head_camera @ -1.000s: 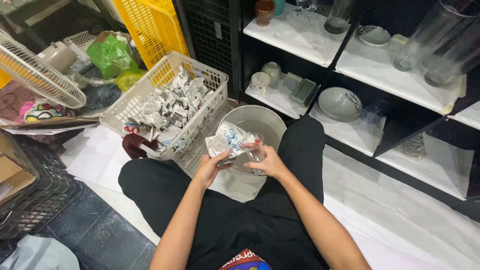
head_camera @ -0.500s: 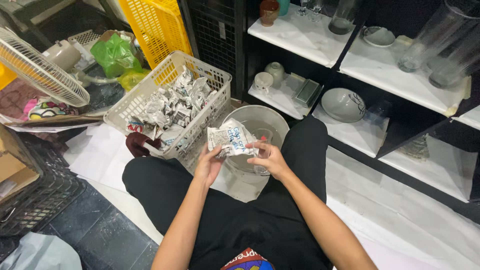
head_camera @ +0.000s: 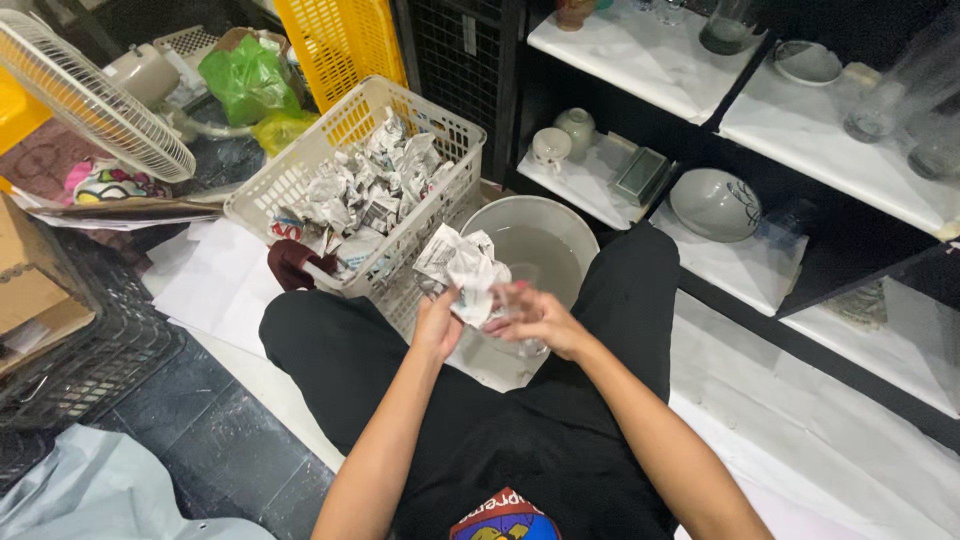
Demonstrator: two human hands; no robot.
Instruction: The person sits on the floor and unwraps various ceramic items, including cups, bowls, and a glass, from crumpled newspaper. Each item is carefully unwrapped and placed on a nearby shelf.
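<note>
Newspaper wad (head_camera: pixel 462 272) (crumpled) tilts up-left, held by both hands (head_camera: pixel 500 322).

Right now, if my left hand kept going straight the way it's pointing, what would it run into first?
Your left hand points up and away from you, already gripping the crumpled newspaper. Past that, the white basket of paper wads probably comes first, though the grey bucket sits close; depth is hard to judge.

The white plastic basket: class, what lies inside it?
The white plastic basket holds many crumpled newspaper bundles, heaped near its rim. Whatever the paper wraps is covered, and so is the basket's floor. A dark red cloth hangs at its front edge.
</note>
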